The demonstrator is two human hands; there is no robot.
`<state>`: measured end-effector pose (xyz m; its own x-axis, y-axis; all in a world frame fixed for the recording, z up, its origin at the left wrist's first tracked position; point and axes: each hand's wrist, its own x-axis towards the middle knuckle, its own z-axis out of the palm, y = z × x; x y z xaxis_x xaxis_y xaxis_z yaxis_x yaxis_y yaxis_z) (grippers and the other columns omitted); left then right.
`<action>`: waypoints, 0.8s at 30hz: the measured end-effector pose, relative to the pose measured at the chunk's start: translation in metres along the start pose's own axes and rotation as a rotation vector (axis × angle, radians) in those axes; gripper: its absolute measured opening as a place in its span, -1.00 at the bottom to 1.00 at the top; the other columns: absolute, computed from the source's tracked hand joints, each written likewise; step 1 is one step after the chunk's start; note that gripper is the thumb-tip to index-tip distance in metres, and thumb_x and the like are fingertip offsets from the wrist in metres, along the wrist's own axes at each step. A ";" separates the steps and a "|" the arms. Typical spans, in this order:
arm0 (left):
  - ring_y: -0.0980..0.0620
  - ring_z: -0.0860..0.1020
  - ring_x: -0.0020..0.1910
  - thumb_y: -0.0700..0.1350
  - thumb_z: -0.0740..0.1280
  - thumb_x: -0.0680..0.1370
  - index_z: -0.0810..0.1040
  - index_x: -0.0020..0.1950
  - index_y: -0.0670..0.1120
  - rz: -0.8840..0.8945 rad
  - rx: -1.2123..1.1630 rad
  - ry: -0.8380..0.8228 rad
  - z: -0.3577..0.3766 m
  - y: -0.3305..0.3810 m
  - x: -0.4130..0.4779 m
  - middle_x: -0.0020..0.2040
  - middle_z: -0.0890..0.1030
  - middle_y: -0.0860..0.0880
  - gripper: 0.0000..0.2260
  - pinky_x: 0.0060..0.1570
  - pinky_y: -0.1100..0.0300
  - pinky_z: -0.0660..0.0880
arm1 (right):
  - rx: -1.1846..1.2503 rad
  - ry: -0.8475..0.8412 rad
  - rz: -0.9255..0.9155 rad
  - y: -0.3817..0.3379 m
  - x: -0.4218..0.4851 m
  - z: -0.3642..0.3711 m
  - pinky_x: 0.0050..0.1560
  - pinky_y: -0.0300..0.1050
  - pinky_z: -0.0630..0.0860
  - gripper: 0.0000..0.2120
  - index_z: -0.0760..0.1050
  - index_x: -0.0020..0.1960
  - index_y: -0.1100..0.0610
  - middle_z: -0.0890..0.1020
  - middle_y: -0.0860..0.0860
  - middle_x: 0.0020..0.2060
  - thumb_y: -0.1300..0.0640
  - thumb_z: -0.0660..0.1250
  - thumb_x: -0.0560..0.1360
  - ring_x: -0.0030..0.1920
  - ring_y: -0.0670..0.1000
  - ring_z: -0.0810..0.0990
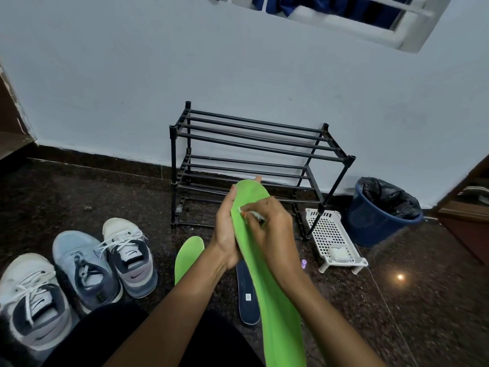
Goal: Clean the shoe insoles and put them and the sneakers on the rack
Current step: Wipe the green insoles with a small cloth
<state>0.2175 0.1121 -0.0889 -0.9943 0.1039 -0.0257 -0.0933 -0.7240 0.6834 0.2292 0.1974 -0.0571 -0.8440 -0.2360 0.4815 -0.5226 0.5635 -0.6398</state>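
Before the rack [173, 168], the green insole [267, 287] is gripped by the left hand [225, 234] and rubbed with a white item [251, 213] pinched in the right hand [272, 229]; poorly supported, it may be dropped.

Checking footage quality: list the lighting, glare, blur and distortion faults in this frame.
Head view: dim, bluish light; a bright glare spot on the polished floor at right; the right hand looks slightly motion-blurred on the green insole; wide-angle lens bends the wall base.
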 end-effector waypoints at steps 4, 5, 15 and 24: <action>0.00 0.64 -0.01 0.21 0.00 0.58 0.46 0.34 0.01 -0.004 0.026 0.016 0.000 -0.002 0.000 0.09 0.64 -0.10 -0.52 -0.10 0.15 0.60 | -0.004 0.069 0.042 0.002 0.010 0.000 -0.13 -0.49 0.34 -0.88 0.60 -0.05 0.21 0.49 0.01 -0.17 0.31 0.31 0.47 -0.12 -0.07 0.48; -0.01 0.63 0.02 0.23 -0.01 0.58 0.45 0.36 0.01 -0.001 0.028 0.033 0.000 -0.001 0.000 0.11 0.63 -0.11 -0.50 -0.04 0.13 0.60 | 0.003 0.066 0.032 0.001 0.009 0.002 -0.14 -0.49 0.33 -0.88 0.60 -0.05 0.21 0.50 0.03 -0.16 0.32 0.31 0.46 -0.12 -0.06 0.49; -0.09 0.53 0.24 0.33 -0.03 0.50 0.50 0.29 0.01 -0.027 -0.026 0.043 0.007 -0.003 -0.001 0.23 0.57 -0.14 -0.41 0.20 0.04 0.48 | -0.059 0.005 -0.048 0.000 0.006 0.002 -0.15 -0.23 0.43 -0.90 0.60 -0.08 0.18 0.52 0.02 -0.17 0.30 0.35 0.44 -0.13 -0.05 0.50; -0.23 0.51 0.24 0.40 -0.08 0.48 0.47 0.33 0.12 -0.032 -0.037 0.023 0.000 -0.001 0.001 0.21 0.56 -0.24 -0.38 0.24 -0.10 0.42 | 0.088 -0.036 -0.037 -0.005 -0.010 0.004 -0.14 -0.55 0.30 -0.87 0.62 -0.13 0.24 0.53 0.03 -0.22 0.39 0.35 0.40 -0.19 -0.26 0.44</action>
<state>0.2162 0.1126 -0.0897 -0.9916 0.1126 -0.0642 -0.1270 -0.7456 0.6542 0.2400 0.1942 -0.0610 -0.8272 -0.2844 0.4847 -0.5603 0.4822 -0.6734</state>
